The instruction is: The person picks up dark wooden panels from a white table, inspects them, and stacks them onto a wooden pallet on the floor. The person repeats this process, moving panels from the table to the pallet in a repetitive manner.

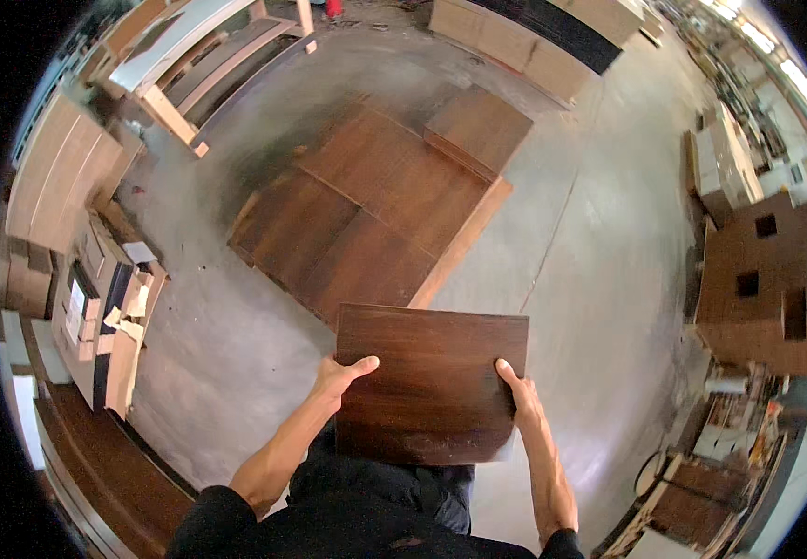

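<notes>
A dark brown wooden panel (431, 391), roughly rectangular, is held in front of my body by both hands. My left hand (343, 377) grips its left edge, with the thumb lying on the top face. On the opposite edge my right hand (519, 387) clasps it the same way; the fingers of both hands are hidden beneath. Beyond the held panel, several brown wood-grain panels (394, 177) lie low over the floor, laid edge to edge. A smaller stack of panels (482, 130) rests at their far right corner.
A workbench (226, 70) with wooden legs stands far left. Cartons (63, 177) and stacked boards (96, 307) line the left side. To the right are a brown panel with square cutouts (766, 289) and piled scraps (711, 484). A long boxy stack (524, 47) is at the back.
</notes>
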{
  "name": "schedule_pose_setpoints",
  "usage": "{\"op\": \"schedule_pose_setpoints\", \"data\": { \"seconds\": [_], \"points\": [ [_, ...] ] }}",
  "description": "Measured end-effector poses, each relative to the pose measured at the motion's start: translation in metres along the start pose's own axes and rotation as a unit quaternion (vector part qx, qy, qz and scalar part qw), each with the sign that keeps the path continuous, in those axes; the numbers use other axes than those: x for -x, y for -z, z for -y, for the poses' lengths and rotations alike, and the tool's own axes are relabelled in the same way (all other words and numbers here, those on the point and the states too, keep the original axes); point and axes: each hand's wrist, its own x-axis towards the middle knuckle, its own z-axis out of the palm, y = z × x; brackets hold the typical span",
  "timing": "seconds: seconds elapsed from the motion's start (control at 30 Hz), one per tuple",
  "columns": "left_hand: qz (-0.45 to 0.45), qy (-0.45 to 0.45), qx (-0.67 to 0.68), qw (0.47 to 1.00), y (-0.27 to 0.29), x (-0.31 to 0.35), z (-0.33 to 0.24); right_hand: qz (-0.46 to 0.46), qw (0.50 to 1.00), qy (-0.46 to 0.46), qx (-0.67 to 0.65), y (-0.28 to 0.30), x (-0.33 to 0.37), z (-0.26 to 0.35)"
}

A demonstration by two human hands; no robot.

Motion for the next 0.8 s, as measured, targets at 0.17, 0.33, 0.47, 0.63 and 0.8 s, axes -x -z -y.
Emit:
{"op": "schedule_pose_setpoints", "data": {
  "seconds": [0.17,0.33,0.47,0.63,0.8],
  "points": [
    [-0.108,0.048,0.108,0.987,0.003,-0.065,-0.008,0.099,0.978,-0.007,0.184,-0.055,-0.135,0.094],
    [-0.247,0.063,0.214,0.943,-0.023,-0.160,0.026,0.189,0.922,-0.022,0.337,-0.125,-0.305,0.168],
    [-0.336,0.078,0.270,0.899,-0.065,-0.237,0.001,0.232,0.852,0.035,0.468,-0.181,-0.444,0.192],
    [-0.413,0.123,0.259,0.865,-0.083,-0.330,-0.006,0.263,0.803,0.044,0.533,-0.228,-0.547,0.222],
    [-0.389,0.064,0.242,0.887,-0.076,-0.380,0.001,0.197,0.775,0.308,0.516,-0.242,-0.548,0.249]
  ]
}}
